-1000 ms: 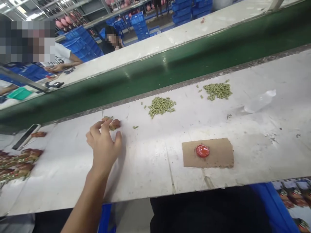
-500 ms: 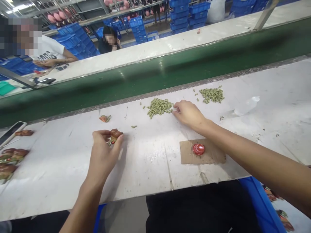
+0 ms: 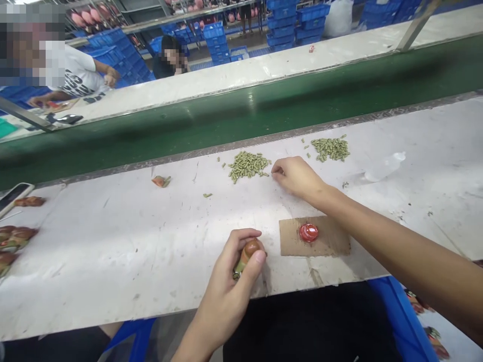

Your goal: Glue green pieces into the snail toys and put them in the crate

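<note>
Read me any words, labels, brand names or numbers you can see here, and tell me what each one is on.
White T-shirt of the person across the green conveyor belt: dark printed lettering, too blurred and partly hidden to read.
Stacked blue plastic crates: no legible markings.
Brown cardboard piece and the round red cap on it: no text visible.

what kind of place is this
Likely a factory assembly line: a long green conveyor belt runs between white worktables, stacked blue plastic crates fill the background, and other seated workers face the belt.
</note>
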{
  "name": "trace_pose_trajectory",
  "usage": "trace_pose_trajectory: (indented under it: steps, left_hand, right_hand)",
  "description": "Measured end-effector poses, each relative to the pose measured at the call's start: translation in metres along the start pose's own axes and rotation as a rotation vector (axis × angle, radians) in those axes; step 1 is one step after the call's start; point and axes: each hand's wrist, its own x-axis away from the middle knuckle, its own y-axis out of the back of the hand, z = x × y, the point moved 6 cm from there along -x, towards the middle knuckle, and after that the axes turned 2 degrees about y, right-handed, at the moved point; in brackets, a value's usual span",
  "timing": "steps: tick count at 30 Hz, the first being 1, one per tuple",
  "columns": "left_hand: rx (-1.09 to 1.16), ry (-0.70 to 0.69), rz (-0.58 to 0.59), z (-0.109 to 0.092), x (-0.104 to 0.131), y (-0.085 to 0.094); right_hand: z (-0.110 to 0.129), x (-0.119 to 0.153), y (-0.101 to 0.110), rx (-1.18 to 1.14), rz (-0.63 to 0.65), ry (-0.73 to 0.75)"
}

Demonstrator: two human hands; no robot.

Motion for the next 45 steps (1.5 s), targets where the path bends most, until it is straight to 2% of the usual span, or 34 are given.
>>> trace_pose_trajectory:
  steps: [3, 6, 8, 13, 17, 19, 21, 24, 29, 32, 34, 37, 40, 45]
  left_hand:
    - [0.152, -0.037, 0.044, -0.004, -0.002, -0.011]
    - [0.269, -0.051, 0.078, -0.007, -0.003, -0.022]
    - [0.295, -0.076, 0.112, -0.012, -0.003, -0.033]
    - [0.26, -0.12, 0.307, -0.021, 0.001, -0.067]
    - [0.286, -0.048, 0.477, -0.009, 0.007, -0.089]
    - [0.274, -0.005, 0.524, -0.001, 0.01, -0.094]
    - [0.245, 0.016, 0.521, 0.006, 0.012, -0.094]
    - [0.21, 0.037, 0.558, 0.011, 0.013, -0.094]
    - [0.11, 0.021, 0.613, 0.01, 0.011, -0.092]
    - [0.089, 0.058, 0.633, 0.01, 0.012, -0.089]
    - [0.094, 0.093, 0.642, 0.011, 0.014, -0.087]
    - [0.092, 0.084, 0.583, 0.01, 0.011, -0.083]
    - [0.103, 0.004, 0.517, 0.006, 0.007, -0.078]
    - [0.161, -0.013, 0.508, 0.007, 0.001, -0.076]
  right_hand:
    - [0.006, 0.034, 0.025, -0.144, -0.018, -0.02]
    - [0.016, 0.086, 0.049, -0.485, -0.092, 0.032]
    - [0.022, 0.126, 0.055, -0.716, -0.138, 0.05]
    - [0.023, 0.208, 0.025, -1.067, -0.2, -0.116]
    - [0.013, 0.239, 0.007, -1.037, -0.314, -0.218]
    - [0.008, 0.248, 0.004, -0.967, -0.369, -0.228]
    - [0.005, 0.253, 0.001, -0.929, -0.395, -0.219]
    - [0.001, 0.257, -0.004, -0.975, -0.35, -0.229]
    - [0.0, 0.257, -0.005, -0.965, -0.088, -0.175]
    - [-0.003, 0.258, -0.012, -1.15, 0.092, -0.248]
    - [-0.002, 0.258, -0.016, -1.278, 0.159, -0.272]
    - [0.0, 0.253, -0.015, -1.28, 0.092, -0.233]
    - [0.003, 0.247, -0.011, -1.205, 0.001, -0.187]
    - [0.003, 0.244, -0.007, -1.155, -0.043, -0.204]
